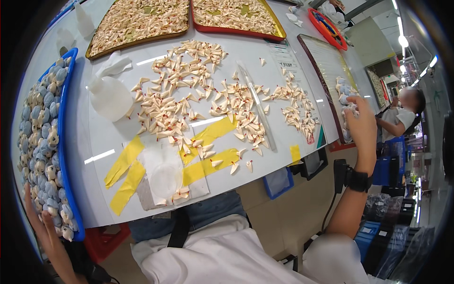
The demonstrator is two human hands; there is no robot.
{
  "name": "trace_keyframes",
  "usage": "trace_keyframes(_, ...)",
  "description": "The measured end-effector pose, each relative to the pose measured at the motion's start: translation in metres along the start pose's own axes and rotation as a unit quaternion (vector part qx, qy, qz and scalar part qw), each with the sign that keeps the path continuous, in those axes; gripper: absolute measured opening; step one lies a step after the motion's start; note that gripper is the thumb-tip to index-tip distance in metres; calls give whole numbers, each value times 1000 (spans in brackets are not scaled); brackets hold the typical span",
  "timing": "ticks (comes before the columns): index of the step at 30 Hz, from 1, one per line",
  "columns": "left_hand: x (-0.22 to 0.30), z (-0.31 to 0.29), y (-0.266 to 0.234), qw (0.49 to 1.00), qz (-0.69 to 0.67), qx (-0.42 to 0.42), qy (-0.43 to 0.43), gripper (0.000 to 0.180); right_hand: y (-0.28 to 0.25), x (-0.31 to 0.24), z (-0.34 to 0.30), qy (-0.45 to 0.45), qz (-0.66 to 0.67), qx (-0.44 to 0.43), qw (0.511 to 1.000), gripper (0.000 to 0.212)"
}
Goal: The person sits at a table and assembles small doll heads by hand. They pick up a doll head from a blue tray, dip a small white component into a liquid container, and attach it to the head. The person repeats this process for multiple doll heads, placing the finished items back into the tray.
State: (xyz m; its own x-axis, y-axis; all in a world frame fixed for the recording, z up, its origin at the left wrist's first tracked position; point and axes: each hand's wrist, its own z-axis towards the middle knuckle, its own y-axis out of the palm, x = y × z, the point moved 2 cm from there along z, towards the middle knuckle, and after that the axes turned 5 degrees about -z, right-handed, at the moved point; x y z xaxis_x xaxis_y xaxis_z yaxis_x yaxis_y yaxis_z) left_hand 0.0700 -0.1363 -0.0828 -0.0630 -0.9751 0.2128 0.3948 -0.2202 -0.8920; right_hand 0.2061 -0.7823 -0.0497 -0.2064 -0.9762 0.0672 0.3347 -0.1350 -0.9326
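Observation:
My left hand (43,232) is at the near left, its fingers apart and stretched along the near end of a blue tray (71,189). Small rounded blue-and-cream pieces (41,137), like little figure heads, fill that tray. Out to the right, my right hand (363,124) curls its fingertips round one of several similar pieces (344,85) in a dark-rimmed shallow tray (318,59). Its grip is partly hidden by the hand itself. Between my hands, many cream cone-shaped pieces with red tips (165,106) lie scattered on the table (106,142).
Two trays (90,51) (236,31) heaped with cream cones stand at the back. A white bottle (109,100) is left of the scattered cones; a clear ruler-like strip (257,106) lies among them. Yellow tape (127,189) marks the near edge. Another person (402,113) sits at far right.

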Motion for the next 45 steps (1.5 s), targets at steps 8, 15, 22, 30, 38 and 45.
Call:
trace_keyframes(8, 35, 44, 20, 998, 28, -5, -51, 48, 0, -86, 1, -193, 272, -153, 930, 14)
trace_keyframes(15, 78, 25, 4, 993, 43, 14, -110, 30, 10, -100, 3, -227, 232, -137, 936, 7)
trace_keyframes(22, 89, 27, 9, 967, -99, 138, -191, 22, 7, -96, -6, -226, 236, -75, 942, 9)
trace_keyframes(30, 77, 33, 5, 939, -201, 187, -207, 20, 5, -78, -7, -117, 371, -92, 917, 4)
trace_keyframes(38, 78, 29, -1, 963, -105, 199, -150, 22, 5, -59, -15, -48, 501, -84, 860, 11)
trace_keyframes(45, 88, 8, -16, 910, -319, 260, -61, 34, -14, -90, -28, -1, 494, -82, 866, 14)
